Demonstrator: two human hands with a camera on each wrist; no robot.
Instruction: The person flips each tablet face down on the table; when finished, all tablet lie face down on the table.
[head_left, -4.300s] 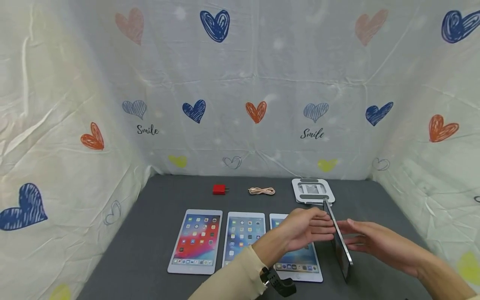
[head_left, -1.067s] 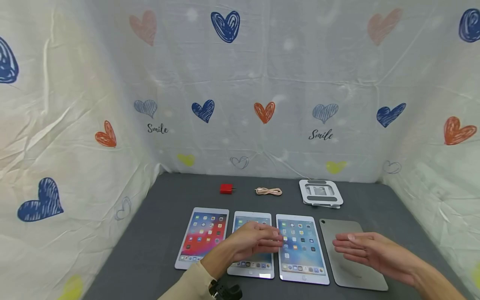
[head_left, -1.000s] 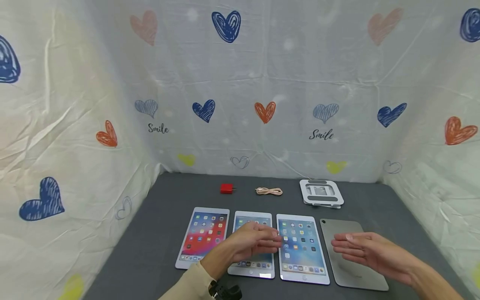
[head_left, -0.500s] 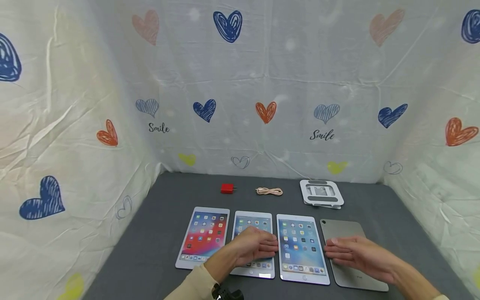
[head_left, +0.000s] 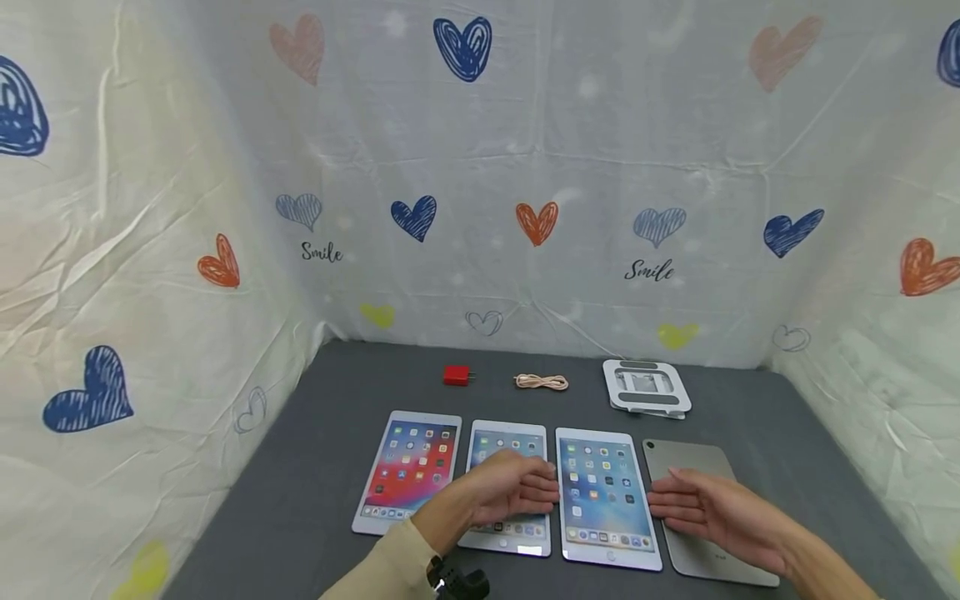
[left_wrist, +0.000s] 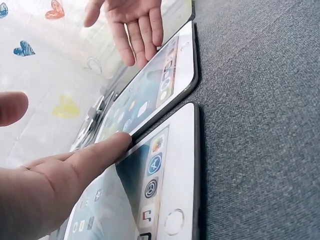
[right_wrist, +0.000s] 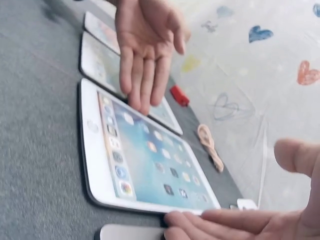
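Three white-framed tablets lie screen up in a row in the head view: one with a red and blue wallpaper [head_left: 411, 467], a middle tablet [head_left: 510, 428] and a third tablet [head_left: 609, 492]. To their right a grey tablet [head_left: 693, 457] lies back side up. My left hand [head_left: 510, 490] reaches over the middle tablet, partly hiding it, its straight fingertips at the third tablet's left edge. Opposite, my right hand [head_left: 720, 512] stretches over the grey tablet, fingertips at the third tablet's right edge. In the right wrist view the third tablet [right_wrist: 150, 155] lies flat between both hands.
Behind the row are a red plug charger [head_left: 456, 375], a bundled pale pink cable [head_left: 542, 382] and a folded silver stand [head_left: 647, 388]. A dark grey cloth [head_left: 300, 500] covers the table. White curtains with hearts [head_left: 540, 167] enclose the back and sides.
Earlier the grey tablet stood on edge between my hands; now it lies back side up. Since about a second ago, my right hand has moved left and both hands have come down to the third tablet's sides.
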